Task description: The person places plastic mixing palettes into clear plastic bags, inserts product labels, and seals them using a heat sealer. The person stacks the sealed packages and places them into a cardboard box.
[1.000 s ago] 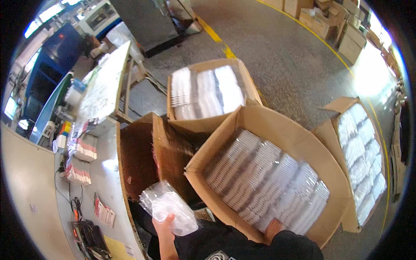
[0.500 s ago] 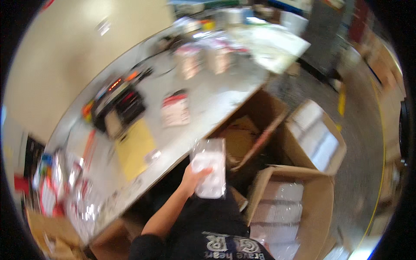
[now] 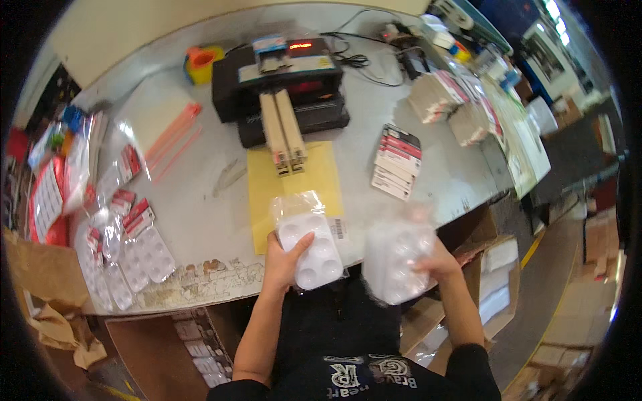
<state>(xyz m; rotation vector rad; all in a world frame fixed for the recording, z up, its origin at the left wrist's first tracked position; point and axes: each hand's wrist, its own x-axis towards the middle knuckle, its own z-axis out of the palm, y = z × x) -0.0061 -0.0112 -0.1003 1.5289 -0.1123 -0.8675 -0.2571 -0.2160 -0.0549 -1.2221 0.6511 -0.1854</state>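
Observation:
My left hand [image 3: 286, 259] grips a white plastic paint palette [image 3: 313, 252] with round wells, in a clear bag, over the table's front edge; the thumb lies across its face. To the right, my right hand [image 3: 439, 262] holds a stack of similar bagged palettes [image 3: 396, 264], blurred by motion. Beyond the left palette lies a yellow sheet [image 3: 324, 175], and on it rest the two tan card stacks of a black machine [image 3: 284, 144]. Several red-and-white header cards [image 3: 399, 160] lie fanned out on the table past my right hand.
The black machine [image 3: 231, 90] with a red lit display stands at the back. Bagged palettes with red headers [image 3: 148, 257] lie at the left. Card bundles [image 3: 435, 97] stand at the back right. Cardboard boxes [image 3: 511, 267] sit below the table's right edge, another box [image 3: 157, 351] below its front.
My view has swung left to face the table and machine. My right hand has come up into view with a stack of bagged palettes. The left still holds its palette.

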